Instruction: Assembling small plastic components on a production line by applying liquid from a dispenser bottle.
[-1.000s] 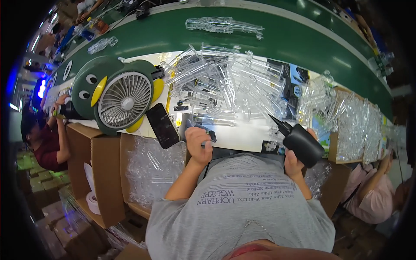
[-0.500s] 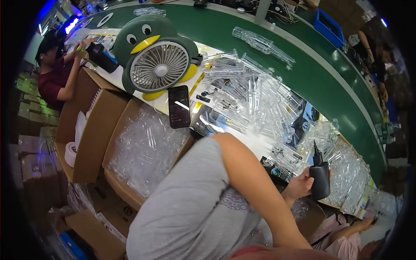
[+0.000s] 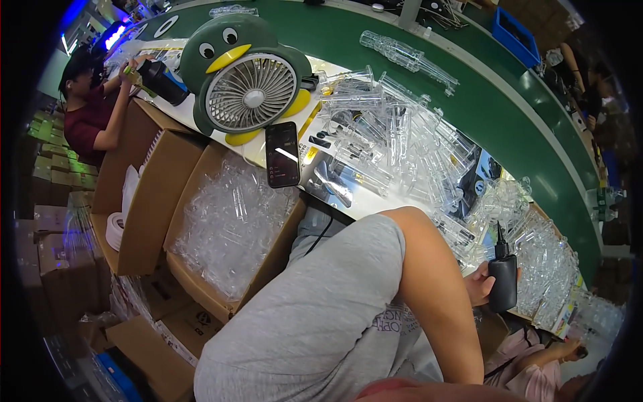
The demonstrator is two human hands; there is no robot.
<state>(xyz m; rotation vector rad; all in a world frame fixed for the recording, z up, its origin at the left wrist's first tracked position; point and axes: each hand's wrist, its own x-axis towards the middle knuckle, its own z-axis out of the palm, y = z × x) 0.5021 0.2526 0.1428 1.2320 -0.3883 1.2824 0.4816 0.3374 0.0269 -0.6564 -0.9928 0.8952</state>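
Observation:
My right hand (image 3: 478, 285) is closed around a black squeeze bottle (image 3: 503, 285) with a narrow pointed nozzle. The bottle stands nearly upright, nozzle up, over the near right edge of the workbench. My left arm (image 3: 439, 288) is bent, its elbow toward the bench and its forearm running down to the lower edge, hiding most of my right forearm. My left hand is not visible. Beyond the elbow lies a heap of clear plastic tube-like parts (image 3: 418, 151); another pile of clear parts (image 3: 546, 268) sits just right of the bottle.
A green penguin-shaped fan (image 3: 253, 97) and a phone (image 3: 282, 155) are on the bench. An open carton (image 3: 268, 264) of clear parts stands at its near side. A co-worker (image 3: 90, 110) holds a black object at left; another person (image 3: 536, 372) is at lower right.
My left elbow and forearm have moved right across the view. My right hand and the black bottle appear slightly farther right, still gripped. The whole view has shifted a little.

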